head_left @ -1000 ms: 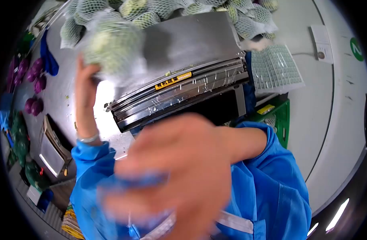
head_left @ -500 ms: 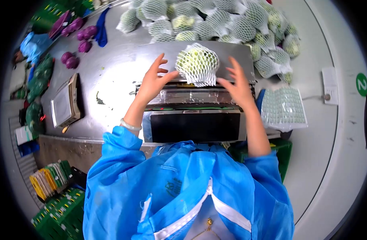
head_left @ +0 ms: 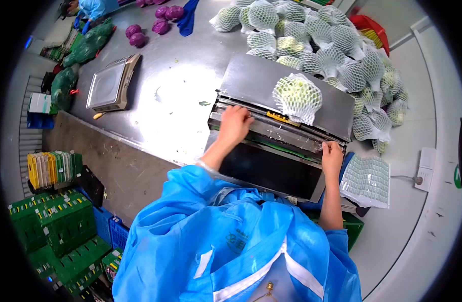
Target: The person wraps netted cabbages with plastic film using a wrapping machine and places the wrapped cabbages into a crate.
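A pale green vegetable in a white foam net [head_left: 297, 98] rests on the metal top of a film-wrapping machine [head_left: 241, 75]. My left hand [head_left: 234, 124] is at the left end of the machine's front slot, its fingers closed on the edge of the clear plastic film [head_left: 281, 134]. At the right end of the same slot, my right hand [head_left: 332, 157] pinches the film between thumb and fingers. The film lies between the two hands, in front of the netted vegetable. Below it is the machine's dark front plate [head_left: 269, 168].
Many netted vegetables [head_left: 319, 45] are heaped behind the machine. A scale [head_left: 110, 85] and purple cabbages [head_left: 136, 36] are on the steel table to the left. A sheet of labels [head_left: 366, 178] lies at right. Green crates [head_left: 64, 221] stand lower left. Another person's blue sleeve [head_left: 97, 7] shows far left.
Both hands have come down from beside the netted vegetable to the film at the machine's front slot, and their fingers have closed. The vegetable stays on the machine top; the view has turned.
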Motion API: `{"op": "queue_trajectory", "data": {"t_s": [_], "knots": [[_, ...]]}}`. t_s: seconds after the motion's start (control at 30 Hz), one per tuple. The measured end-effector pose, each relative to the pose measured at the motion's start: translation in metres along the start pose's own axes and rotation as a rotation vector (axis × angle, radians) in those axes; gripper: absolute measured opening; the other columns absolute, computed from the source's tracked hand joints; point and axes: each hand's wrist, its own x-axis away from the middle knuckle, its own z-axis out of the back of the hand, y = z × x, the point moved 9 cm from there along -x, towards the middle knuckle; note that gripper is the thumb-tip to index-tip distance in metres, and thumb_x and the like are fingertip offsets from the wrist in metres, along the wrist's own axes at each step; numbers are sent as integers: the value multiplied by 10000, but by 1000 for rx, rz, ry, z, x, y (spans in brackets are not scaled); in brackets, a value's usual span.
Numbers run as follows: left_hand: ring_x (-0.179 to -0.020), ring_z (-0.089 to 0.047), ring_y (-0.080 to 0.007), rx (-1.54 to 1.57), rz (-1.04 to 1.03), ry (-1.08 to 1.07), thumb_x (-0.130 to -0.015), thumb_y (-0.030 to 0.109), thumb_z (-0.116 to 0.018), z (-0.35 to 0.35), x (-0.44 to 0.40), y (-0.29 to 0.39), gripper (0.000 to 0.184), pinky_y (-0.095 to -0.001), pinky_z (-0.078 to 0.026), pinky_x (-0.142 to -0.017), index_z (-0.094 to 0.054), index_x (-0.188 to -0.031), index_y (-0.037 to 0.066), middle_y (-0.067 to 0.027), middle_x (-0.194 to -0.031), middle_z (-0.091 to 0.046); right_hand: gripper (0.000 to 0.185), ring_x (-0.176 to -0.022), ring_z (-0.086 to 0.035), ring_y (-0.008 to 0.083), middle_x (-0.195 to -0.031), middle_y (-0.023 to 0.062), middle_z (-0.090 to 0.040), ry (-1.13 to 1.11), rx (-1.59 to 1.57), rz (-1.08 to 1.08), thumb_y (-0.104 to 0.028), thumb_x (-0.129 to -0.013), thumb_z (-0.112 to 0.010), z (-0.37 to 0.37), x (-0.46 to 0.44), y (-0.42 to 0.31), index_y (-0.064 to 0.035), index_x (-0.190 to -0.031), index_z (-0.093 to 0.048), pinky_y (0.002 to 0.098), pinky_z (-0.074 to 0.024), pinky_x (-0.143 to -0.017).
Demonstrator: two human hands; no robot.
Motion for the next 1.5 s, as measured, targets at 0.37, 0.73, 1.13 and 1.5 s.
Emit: {"op": "queue_trajectory", "data": {"t_s": [0.37,0.73,1.13,1.5], "knots": [[-1217,-549,-380,1744,16,-225,-1021,189,-471,90,-98,84,126,-465,-391,-1074,-493,-978,72,-218,-1199,-621,117,-890,-619,266,-976,133,-663,233,-1546,28,-173,-986,-520,117,-52,-109,-56,-981,-531,411,-470,-761],[-1281,-489,-278,1114,77,-598,-784,219,-795,-53,-103,62,856,-393,-429,-1030,-310,-1487,162,-175,-1420,-470,354,-1006,-587,208,-1060,130,-640,-194,-726,-126,-329,-971,-560,-42,-104,-48,-18,-1141,-558,319,-431,-908],[-1210,-549,-267,1021,543,-1163,-853,489,-680,-9,11,102,850,-389,-503,-968,-322,-1470,26,-161,-1355,-525,332,-703,-597,83,-758,42,-672,-698,-711,-152,-285,-872,-728,47,26,-106,33,-950,-671,250,-487,-658],[-1052,-648,-234,997,557,-1013,-985,372,-563,-48,153,36,509,-336,-536,-933,-553,-1239,-69,-178,-1167,-640,410,-515,-453,97,-551,78,-509,-403,-566,-387,-324,-927,-645,-14,149,-21,18,-721,-554,318,-384,-488]]}}
